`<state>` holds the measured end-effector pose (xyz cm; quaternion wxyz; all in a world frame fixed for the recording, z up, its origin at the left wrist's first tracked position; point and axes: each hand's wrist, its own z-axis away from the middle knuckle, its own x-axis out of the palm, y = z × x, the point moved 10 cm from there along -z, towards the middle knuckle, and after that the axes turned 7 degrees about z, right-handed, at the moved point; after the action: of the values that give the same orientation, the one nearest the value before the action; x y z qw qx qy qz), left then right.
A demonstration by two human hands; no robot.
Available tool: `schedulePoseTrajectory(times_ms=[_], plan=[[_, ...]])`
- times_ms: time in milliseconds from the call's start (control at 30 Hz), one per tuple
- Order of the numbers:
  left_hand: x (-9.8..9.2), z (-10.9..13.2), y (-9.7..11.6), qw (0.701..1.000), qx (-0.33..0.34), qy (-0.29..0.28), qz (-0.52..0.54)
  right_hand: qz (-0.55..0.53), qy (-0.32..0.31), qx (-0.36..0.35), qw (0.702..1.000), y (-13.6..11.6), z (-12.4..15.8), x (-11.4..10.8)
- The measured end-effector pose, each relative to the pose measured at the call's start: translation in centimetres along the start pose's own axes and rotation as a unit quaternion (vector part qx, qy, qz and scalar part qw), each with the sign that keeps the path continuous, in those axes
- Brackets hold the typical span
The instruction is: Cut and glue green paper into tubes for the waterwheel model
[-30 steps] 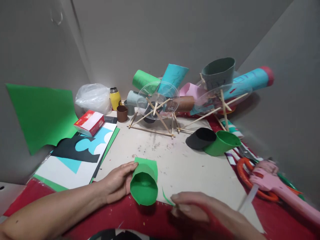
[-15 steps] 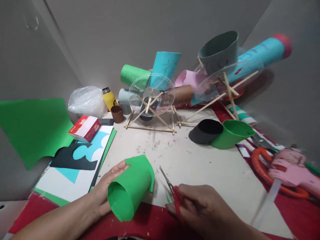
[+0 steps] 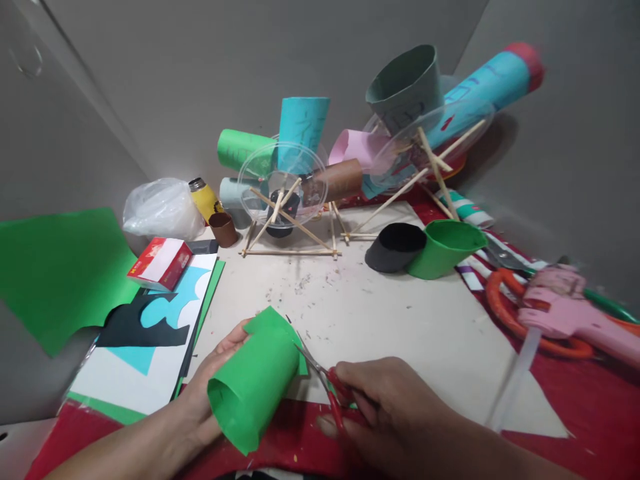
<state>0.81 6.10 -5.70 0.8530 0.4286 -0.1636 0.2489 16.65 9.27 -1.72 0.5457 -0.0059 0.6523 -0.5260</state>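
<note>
A green paper tube (image 3: 257, 383) lies tilted in my left hand (image 3: 213, 377), its open end toward me. My fingers are wrapped round its far left side and partly hidden behind it. My right hand (image 3: 385, 407) grips the red handles of a pair of scissors (image 3: 327, 383). The blades are slightly spread and meet the far right edge of the tube, where a narrow green strip sticks out. Beyond my hands stands a wheel model (image 3: 287, 193) of wooden sticks and clear discs, with coloured paper tubes around it.
A black cup (image 3: 395, 248) and a green cup (image 3: 445, 248) lie behind on the white board (image 3: 365, 313). At right are a pink glue gun (image 3: 565, 303) and orange-handled scissors (image 3: 500, 307). Paper sheets (image 3: 125, 383) and a red box (image 3: 160, 262) are at left.
The scissors have moved from beside the tube to its far right edge, blades opened. The view has shifted a little to the right.
</note>
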Motion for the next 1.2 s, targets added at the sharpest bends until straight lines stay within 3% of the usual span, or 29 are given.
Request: schedulePoseTrajectory(times_ms=[233,433,567,900,1200], plan=[[0.2,0.0,-0.2,0.998,0.004,0.020,0.066,-0.113,-0.053,0.022,0.992,0.7,-0.1,1.3],[2.2,0.8,0.7,0.998,0.019,-0.017,0.053,-0.289,-0.140,0.059,0.945,0.4,0.2,2.5],[3.1,1.4,1.0,0.997,0.019,-0.031,0.061,-0.345,-0.165,0.053,0.922,0.3,0.4,3.0],[2.4,1.1,0.6,0.998,0.047,-0.025,0.043,-0.359,-0.166,0.064,0.916,0.7,0.5,3.6],[2.7,1.2,0.7,0.997,0.051,-0.028,0.048,-0.429,-0.157,0.059,0.888,1.5,0.5,4.0]])
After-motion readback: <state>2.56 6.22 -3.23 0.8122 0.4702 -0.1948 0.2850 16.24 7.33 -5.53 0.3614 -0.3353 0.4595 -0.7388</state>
